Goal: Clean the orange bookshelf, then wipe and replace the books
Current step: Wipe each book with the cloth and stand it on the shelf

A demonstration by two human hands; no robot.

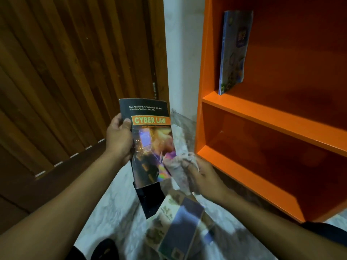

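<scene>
Orange painted wood makes the tall bookshelf [262, 109] at the right, with its lower compartments bare and one thin blue illustrated book [234, 51] standing upright against the left wall of the upper compartment. On the pale marble floor [105, 212] below the hands lies a small pile of flat paperback books [176, 222], waiting. The dark glossy paperback titled "Cyber Law" [150, 139] is held up with its long axis nearly vertical; the left hand [119, 136] grips its left edge, thumb curled over the cover. The right hand [202, 179] has its fingers closed around a crumpled grey cloth [178, 164], which touches the lower right corner of the cover. The shelf opening lies to the right of the book, so I judge the right hand is nearer to it, although the left one carries the book.
</scene>
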